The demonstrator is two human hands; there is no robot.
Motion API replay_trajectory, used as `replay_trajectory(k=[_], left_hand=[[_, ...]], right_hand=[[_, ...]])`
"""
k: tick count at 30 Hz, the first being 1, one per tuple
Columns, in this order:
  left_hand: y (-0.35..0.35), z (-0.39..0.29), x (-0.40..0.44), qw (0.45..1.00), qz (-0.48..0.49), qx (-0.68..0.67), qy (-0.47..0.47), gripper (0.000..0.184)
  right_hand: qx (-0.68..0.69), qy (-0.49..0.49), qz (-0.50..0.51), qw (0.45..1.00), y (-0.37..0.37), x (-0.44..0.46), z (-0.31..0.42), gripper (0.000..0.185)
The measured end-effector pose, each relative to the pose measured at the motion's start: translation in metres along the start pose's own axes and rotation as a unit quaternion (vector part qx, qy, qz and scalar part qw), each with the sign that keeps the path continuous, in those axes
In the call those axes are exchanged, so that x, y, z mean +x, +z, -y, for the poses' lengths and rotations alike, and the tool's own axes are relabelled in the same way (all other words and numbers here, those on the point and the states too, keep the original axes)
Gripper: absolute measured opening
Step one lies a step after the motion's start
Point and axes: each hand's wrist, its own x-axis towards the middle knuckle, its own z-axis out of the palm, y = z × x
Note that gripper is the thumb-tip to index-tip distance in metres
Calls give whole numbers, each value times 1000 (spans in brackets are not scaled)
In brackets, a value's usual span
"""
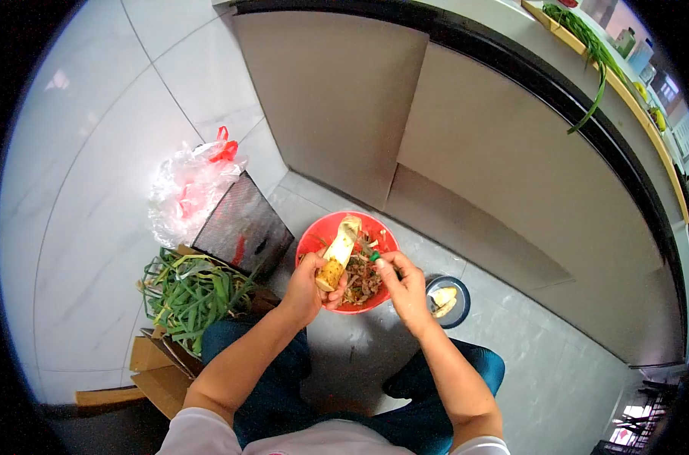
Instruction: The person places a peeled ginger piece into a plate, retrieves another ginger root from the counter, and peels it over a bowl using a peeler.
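I have the left hand [306, 290] wrapped round the lower end of the root [338, 254], fingers curled and closed on its brown, spotted skin; the root tilts over the red basin [388, 236], its pale, bared length pointing away from the body. My right hand [406, 288] pinches the green grip of the tool [374, 256] between thumb and forefinger; the tool points towards the root, though I cannot tell whether they touch; I cannot make out how the other right fingers lie either. Brown and pale peelings [362, 283] lie in the basin, below both hands; on the floor [343, 343], just right of the basin, a dark bowl [464, 306] holds pale pieces [443, 301]. To the left stands a mesh bin [234, 221], tilted in my view, with clear and red bags [191, 191] at its top; near it, leafy greens [189, 297] fill a carton [159, 377].
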Motion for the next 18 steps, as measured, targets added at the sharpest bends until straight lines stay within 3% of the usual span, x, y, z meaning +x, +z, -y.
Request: replay_trajectory(k=[2, 5, 7, 11, 14, 16, 18], left_hand=[[-3, 3, 1, 1000, 9, -8, -13, 37], [0, -2, -2, 999, 29, -11, -20, 38], [1, -2, -3, 999, 38, -9, -21, 38], [3, -4, -5, 998, 54, 1, -14, 39], [3, -5, -6, 999, 42, 3, -14, 40], [1, -5, -6, 999, 44, 8, -15, 41], [1, -4, -5, 999, 51, 9, -14, 41]], right_hand=[[-110, -61, 34, 991, -1, -5, 21, 25], [-158, -103, 35, 981, 1, -6, 22, 25], [-186, -117, -17, 976, -3, -3, 22, 25], [-229, -32, -95, 968, -12, 5, 13, 28], [-140, 20, -89, 986, -10, 4, 0, 29], [147, 96, 10, 984, -3, 3, 1, 28], [142, 112, 85, 980, -6, -4, 6, 27]])
